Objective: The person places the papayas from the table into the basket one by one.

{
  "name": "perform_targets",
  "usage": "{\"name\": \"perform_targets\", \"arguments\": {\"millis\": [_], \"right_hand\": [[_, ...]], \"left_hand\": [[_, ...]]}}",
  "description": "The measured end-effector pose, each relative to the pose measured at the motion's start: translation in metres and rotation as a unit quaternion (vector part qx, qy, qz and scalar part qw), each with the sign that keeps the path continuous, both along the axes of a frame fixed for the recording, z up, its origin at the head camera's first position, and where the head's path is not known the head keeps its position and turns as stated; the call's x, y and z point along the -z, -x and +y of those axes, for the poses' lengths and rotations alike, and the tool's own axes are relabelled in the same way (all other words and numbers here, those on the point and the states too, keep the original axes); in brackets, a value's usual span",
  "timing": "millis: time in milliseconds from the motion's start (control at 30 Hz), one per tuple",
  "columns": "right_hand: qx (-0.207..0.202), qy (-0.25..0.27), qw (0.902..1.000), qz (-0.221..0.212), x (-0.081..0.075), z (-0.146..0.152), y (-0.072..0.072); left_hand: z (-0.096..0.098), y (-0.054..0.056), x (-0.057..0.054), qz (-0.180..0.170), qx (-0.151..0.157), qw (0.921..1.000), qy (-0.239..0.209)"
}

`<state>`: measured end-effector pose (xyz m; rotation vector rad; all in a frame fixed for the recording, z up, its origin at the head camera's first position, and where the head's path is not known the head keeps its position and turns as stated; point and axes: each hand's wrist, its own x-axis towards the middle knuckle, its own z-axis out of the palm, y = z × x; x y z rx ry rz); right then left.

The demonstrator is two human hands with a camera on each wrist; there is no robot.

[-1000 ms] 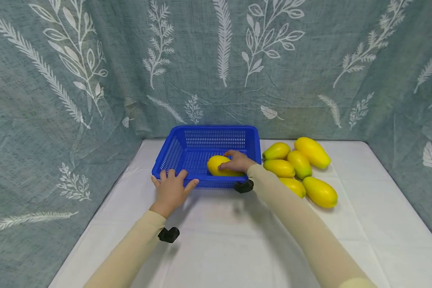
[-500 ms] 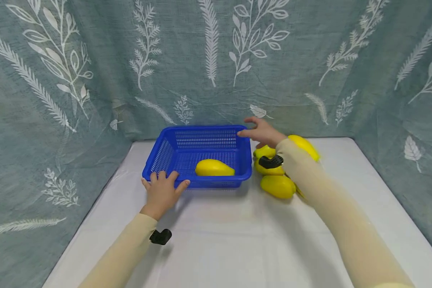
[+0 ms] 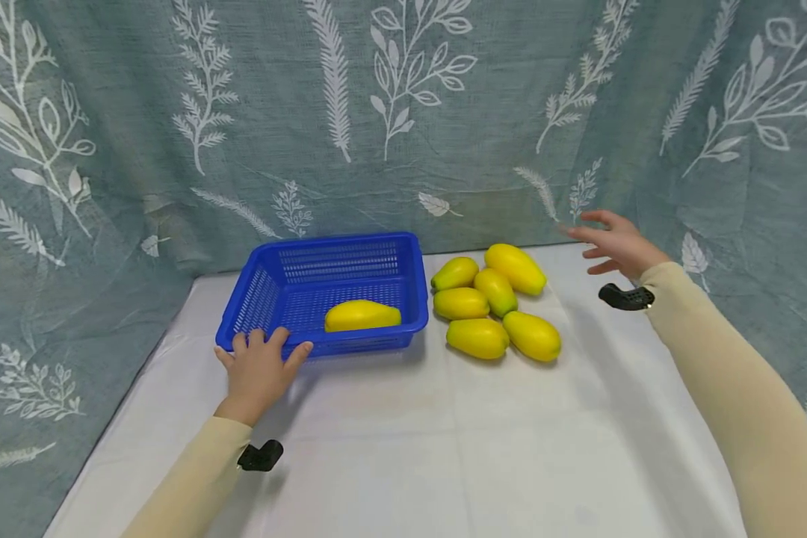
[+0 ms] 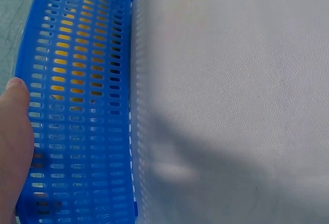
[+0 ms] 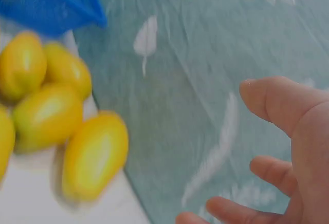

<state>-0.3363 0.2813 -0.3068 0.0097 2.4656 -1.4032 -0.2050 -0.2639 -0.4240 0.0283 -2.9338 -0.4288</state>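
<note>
A blue plastic basket [image 3: 323, 344] with slotted walls stands on the white-covered table, and one yellow papaya [image 3: 362, 316] lies inside along its front wall. My left hand [image 3: 258, 373] holds the basket's front rim near the left corner, fingers hooked over it; through the slots in the left wrist view, parts of the fingers show inside. Off to the right, my right hand [image 3: 615, 243] hovers in the air with fingers spread, holding nothing. Between it and the basket lies a group of several papayas [image 3: 495, 291], yellow with greenish ends. The right wrist view shows them blurred, left of the hand.
A green-grey curtain [image 3: 444, 187] with white leaf prints hangs right behind the table and along both sides. The basket's back rim stands close to it. White cloth [image 3: 410, 448] covers the table.
My right hand has let go of the papaya in the basket, lifted out and swung right past the loose papayas. The head view has turned right. My left hand stays on the rim.
</note>
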Motion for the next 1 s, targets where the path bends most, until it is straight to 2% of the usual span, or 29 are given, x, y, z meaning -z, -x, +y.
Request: {"name": "perform_targets", "arguments": {"millis": [167, 333, 733, 1000], "right_hand": [[0.015, -0.011, 0.9998, -0.006, 0.013, 0.028, -0.013], [0.003, 0.005, 0.9998, -0.019, 0.03, 0.035, -0.022], [-0.052, 0.014, 0.996, -0.071, 0.089, -0.007, -0.039], [-0.095, -0.015, 0.9911, -0.093, 0.112, -0.034, -0.044]], "left_hand": [[-0.007, -0.003, -0.002, -0.006, -0.009, 0.9999, 0.0], [-0.011, -0.005, 0.001, -0.001, -0.012, 0.9999, 0.002], [-0.004, 0.0, 0.003, -0.001, -0.003, 0.9999, 0.01], [0.0, -0.001, -0.001, -0.01, -0.003, 0.9999, 0.009]]}}
